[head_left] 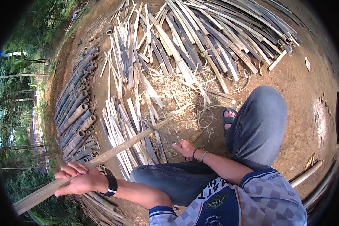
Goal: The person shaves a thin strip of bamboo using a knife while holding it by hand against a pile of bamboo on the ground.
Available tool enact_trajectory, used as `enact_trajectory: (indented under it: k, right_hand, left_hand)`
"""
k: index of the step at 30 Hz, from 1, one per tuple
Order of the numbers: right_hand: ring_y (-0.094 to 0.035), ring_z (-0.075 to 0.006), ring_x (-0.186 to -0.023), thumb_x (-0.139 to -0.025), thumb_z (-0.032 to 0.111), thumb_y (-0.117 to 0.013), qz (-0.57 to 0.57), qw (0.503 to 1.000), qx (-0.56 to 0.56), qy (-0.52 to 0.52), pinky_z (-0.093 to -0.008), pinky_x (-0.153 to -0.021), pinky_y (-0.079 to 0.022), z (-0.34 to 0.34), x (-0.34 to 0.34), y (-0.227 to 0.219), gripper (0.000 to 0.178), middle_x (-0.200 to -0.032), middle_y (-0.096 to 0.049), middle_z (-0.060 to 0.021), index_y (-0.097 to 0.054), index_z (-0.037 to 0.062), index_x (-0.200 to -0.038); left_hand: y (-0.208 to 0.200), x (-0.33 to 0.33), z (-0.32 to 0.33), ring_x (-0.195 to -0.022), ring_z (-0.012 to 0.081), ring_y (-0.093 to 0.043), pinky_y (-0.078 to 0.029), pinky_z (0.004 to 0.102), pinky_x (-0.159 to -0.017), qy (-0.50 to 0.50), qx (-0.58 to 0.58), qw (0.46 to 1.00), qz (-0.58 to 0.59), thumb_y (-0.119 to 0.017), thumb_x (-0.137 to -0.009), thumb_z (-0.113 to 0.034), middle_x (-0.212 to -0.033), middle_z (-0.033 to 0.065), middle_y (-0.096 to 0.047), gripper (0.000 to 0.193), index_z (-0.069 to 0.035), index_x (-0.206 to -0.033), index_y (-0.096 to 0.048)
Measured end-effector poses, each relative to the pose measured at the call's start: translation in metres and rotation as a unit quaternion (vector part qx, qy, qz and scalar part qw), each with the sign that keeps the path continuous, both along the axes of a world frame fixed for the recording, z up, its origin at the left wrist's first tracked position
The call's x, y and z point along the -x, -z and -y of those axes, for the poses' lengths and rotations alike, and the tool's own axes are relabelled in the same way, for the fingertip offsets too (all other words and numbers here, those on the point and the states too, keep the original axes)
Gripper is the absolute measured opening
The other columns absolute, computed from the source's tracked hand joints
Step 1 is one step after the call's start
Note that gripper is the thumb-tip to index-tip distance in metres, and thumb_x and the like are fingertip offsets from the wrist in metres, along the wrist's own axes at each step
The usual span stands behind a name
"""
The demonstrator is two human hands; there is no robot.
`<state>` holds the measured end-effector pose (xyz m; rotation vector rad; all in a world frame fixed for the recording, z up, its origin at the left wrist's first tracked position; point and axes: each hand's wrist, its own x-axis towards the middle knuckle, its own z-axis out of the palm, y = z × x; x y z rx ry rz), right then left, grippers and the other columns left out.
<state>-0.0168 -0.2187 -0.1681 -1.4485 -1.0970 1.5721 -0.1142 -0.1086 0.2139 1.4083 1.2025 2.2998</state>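
Note:
A long split bamboo strip (115, 151) slants across my front from the lower left up to the middle. My left hand (81, 180), with a black watch at the wrist, is wrapped round its lower part. In my right hand (185, 149) is the handle of a knife (162, 135), fingers closed on it. The dark, narrow blade crosses the strip near its far end and appears to touch it. Just beyond the blade, thin curled bamboo shavings (190, 113) lie on the ground around the strip's tip.
Split bamboo strips (211, 35) lie in a large pile ahead, with a smaller bundle (118, 128) near my left knee. Cut bamboo poles (77, 105) are stacked at the left. My bent right knee (258, 124) rises at the right. More poles (307, 175) lie at far right.

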Motion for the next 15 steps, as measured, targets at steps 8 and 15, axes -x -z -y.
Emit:
enact_trajectory:
  k: [8, 15]
  right_hand:
    - [-0.063, -0.0416, -0.078, -0.089, 0.057, -0.047, 0.013, 0.999, 0.043, -0.003, -0.0471, -0.071, -0.048, 0.005, 0.011, -0.022, 0.065, -0.074, -0.062, -0.0259, -0.060, -0.0066, -0.082]
    - [-0.064, -0.0409, -0.076, -0.088, 0.058, -0.048, 0.081, 0.996, -0.006, 0.045, -0.0466, -0.072, -0.050, 0.011, -0.002, 0.010, 0.067, -0.074, -0.063, -0.0268, -0.062, -0.0068, -0.077]
  left_hand:
    - [-0.001, -0.002, -0.003, -0.038, 0.0079, -0.021, -0.018, 0.0178, -0.029, -0.015, -0.003, 1.000, 0.008, -0.015, -0.091, -0.069, -0.051, -0.0017, -0.024, 0.061, -0.014, -0.069, -0.031]
    - [0.001, 0.001, -0.002, -0.038, 0.0081, -0.021, -0.018, 0.0180, -0.029, 0.011, -0.001, 1.000, 0.009, -0.015, -0.092, -0.068, -0.051, -0.0013, -0.024, 0.061, -0.014, -0.068, -0.030]
